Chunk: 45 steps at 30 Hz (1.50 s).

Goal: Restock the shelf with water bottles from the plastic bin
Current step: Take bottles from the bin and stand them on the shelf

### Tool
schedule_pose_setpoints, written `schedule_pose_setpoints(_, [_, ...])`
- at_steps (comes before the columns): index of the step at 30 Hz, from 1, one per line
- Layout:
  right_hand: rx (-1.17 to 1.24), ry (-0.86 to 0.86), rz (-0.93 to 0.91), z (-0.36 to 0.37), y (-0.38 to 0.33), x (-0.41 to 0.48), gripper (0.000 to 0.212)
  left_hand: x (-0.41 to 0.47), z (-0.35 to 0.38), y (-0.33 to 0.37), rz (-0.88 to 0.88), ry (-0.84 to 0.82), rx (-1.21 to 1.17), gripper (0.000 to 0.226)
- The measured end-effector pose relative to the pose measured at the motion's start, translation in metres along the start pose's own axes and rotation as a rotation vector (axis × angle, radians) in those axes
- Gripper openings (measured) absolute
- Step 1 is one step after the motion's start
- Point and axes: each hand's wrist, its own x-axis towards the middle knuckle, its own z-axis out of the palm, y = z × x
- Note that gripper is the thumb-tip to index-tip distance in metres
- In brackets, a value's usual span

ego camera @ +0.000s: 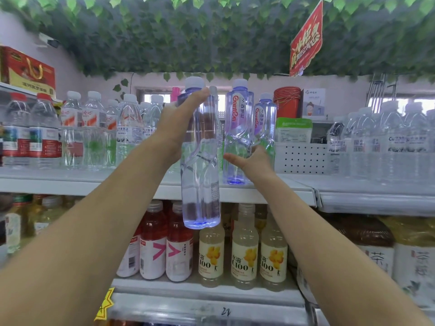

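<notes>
Step in hand: placing stock on the upper white metal shelf (117, 187).

The left hand (182, 123) is wrapped round the upper body of a tall clear blue-tinted plastic water bottle (201, 175). It holds the bottle upright in front of the shelf edge, with the base hanging below the shelf lip. Whether a second bottle is held behind it cannot be told.

The right hand (255, 161) is at the waist of a matching violet-labelled bottle (239, 128) that stands on the shelf. The thumb points left and the fingers are hidden behind the bottle, so a grip cannot be confirmed. A shorter bottle of the same make (264, 123) stands just beside it.

The plastic bin is not in view.

Judgement: the next move calls for lifting the base over the lip and setting the bottle down just left of the standing one, while the right hand steadies or shifts the row.

Surroundings:
- Rows of clear red-labelled water bottles (128, 130) crowd the left side.
- A white perforated panel (301, 158) closes off the right.
- Red drink bottles (179, 245) and yellow-labelled bottles (244, 250) fill the shelf below.

Risk: the slot is narrow, and tall, slim neighbouring bottles could topple if knocked.
</notes>
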Motion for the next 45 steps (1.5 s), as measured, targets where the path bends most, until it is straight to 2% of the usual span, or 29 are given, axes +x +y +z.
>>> schedule_pose_setpoints(6, [-0.055, -0.023, -0.001, 0.000, -0.002, -0.001, 0.100, -0.012, 0.002, 0.004, -0.023, 0.011, 0.028, 0.065])
schedule_pose_setpoints(10, [-0.084, -0.021, -0.001, 0.001, -0.001, -0.004, 0.099, -0.018, 0.002, 0.007, -0.013, 0.004, 0.028, 0.041])
schedule_pose_setpoints(12, [-0.094, -0.039, 0.012, -0.001, -0.006, -0.007, 0.101, -0.023, 0.001, 0.010, -0.006, 0.011, 0.034, 0.047])
schedule_pose_setpoints(15, [-0.194, -0.091, 0.063, -0.005, -0.016, -0.012, 0.095, -0.030, -0.002, 0.015, -0.019, 0.010, 0.035, 0.067])
schedule_pose_setpoints(21, [-0.302, -0.143, 0.059, -0.015, -0.032, -0.039, 0.068, -0.047, -0.014, 0.030, -0.035, -0.009, 0.051, 0.020])
schedule_pose_setpoints(26, [-0.175, -0.108, 0.016, -0.032, -0.055, -0.078, 0.071, -0.072, -0.023, 0.049, -0.005, -0.019, 0.063, 0.020])
schedule_pose_setpoints(30, [-0.001, 0.003, -0.117, -0.043, -0.080, -0.141, 0.057, -0.096, -0.027, 0.065, 0.013, -0.036, 0.070, 0.015])
schedule_pose_setpoints(33, [0.077, 0.029, -0.185, -0.043, -0.093, -0.202, 0.051, -0.118, -0.027, 0.074, 0.009, -0.058, 0.080, 0.030])
schedule_pose_setpoints(36, [0.135, 0.013, -0.159, -0.034, -0.094, -0.253, 0.051, -0.140, -0.026, 0.080, -0.038, -0.088, 0.052, 0.044])
schedule_pose_setpoints(40, [0.182, 0.019, -0.126, -0.019, -0.087, -0.305, 0.065, -0.166, -0.020, 0.085, -0.111, -0.206, 0.046, 0.079])
schedule_pose_setpoints(45, [0.056, 0.213, -0.124, -0.018, -0.082, -0.336, 0.082, -0.197, -0.008, 0.091, -0.176, -0.253, 0.051, 0.097])
